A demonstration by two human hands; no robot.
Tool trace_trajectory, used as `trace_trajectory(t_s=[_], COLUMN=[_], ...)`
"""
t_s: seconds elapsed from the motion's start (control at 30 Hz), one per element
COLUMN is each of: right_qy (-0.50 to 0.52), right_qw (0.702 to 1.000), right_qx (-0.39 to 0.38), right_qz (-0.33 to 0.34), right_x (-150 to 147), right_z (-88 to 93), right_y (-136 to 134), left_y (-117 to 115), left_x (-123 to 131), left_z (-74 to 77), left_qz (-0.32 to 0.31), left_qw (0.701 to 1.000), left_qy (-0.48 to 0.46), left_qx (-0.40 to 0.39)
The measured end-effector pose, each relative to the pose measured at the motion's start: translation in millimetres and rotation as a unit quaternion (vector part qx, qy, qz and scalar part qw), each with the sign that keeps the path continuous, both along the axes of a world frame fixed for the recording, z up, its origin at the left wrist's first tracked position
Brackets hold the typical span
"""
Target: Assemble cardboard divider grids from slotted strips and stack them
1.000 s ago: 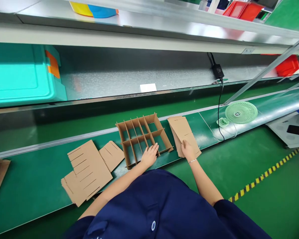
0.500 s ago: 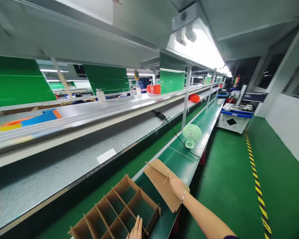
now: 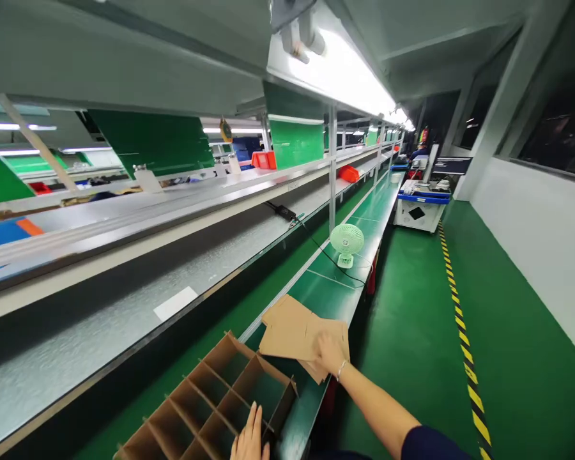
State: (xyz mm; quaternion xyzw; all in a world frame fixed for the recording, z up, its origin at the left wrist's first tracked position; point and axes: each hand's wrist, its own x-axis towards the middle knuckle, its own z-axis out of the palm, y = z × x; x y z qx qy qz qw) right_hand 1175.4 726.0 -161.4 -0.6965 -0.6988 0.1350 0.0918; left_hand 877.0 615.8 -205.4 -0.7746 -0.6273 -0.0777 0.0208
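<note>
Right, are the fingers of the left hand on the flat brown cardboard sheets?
No, the left hand is at the brown cardboard divider grid, while the right hand is on the flat brown cardboard sheets.

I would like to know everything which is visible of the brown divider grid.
The divider grid looks like brown cardboard: thin upright strips cross one another, forming open-topped, roughly rectangular cells. Some strip ends stick out past the outer walls. It sits on the green work surface, beside the loose flat sheets. The left hand appears to rest on it. The picture's bottom edge cuts off part.
</note>
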Motion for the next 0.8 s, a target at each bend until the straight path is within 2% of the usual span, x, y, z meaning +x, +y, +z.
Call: trace_trajectory(t_s=[0.13, 0.23, 0.3, 0.47, 0.53, 0.63, 0.7, 0.8], right_qy=[-0.049, -0.051, -0.057, -0.049, -0.003, 0.141, 0.215, 0.266], right_qw=[0.992, 0.986, 0.984, 0.983, 0.988, 0.980, 0.966, 0.952], right_qx=[-0.060, -0.143, -0.160, -0.159, -0.117, -0.047, -0.039, -0.046], right_qz=[-0.096, -0.062, -0.056, -0.083, -0.098, -0.130, -0.137, -0.145], right_x=[36.8, 59.8, 71.9, 92.9, 99.9, 111.3, 118.3, 125.0], right_z=[12.7, 10.8, 7.4, 4.5, 5.0, 5.3, 5.3, 7.1], right_y=[20.8, 34.2, 39.7, 52.9, 59.7, 66.9, 67.6, 63.9], left_y=[-10.0, -9.1, -7.3, -6.1, -6.5, -6.9, -6.3, -1.7], left_x=[7.0, 10.1, 10.0, 7.3, 7.3, 9.3, 11.9, 17.4], left_z=[34.0, 49.9, 52.5, 48.1, 48.7, 55.1, 62.2, 74.2], left_qz=[-0.011, 0.001, 0.004, 0.003, 0.007, 0.024, 0.035, 0.029], left_qw=[0.999, 0.996, 0.994, 0.991, 0.990, 0.988, 0.989, 0.986], left_qy=[0.002, -0.010, -0.023, -0.050, -0.058, -0.073, -0.088, -0.138], left_qx=[-0.051, -0.087, -0.103, -0.121, -0.130, -0.130, -0.115, -0.090])
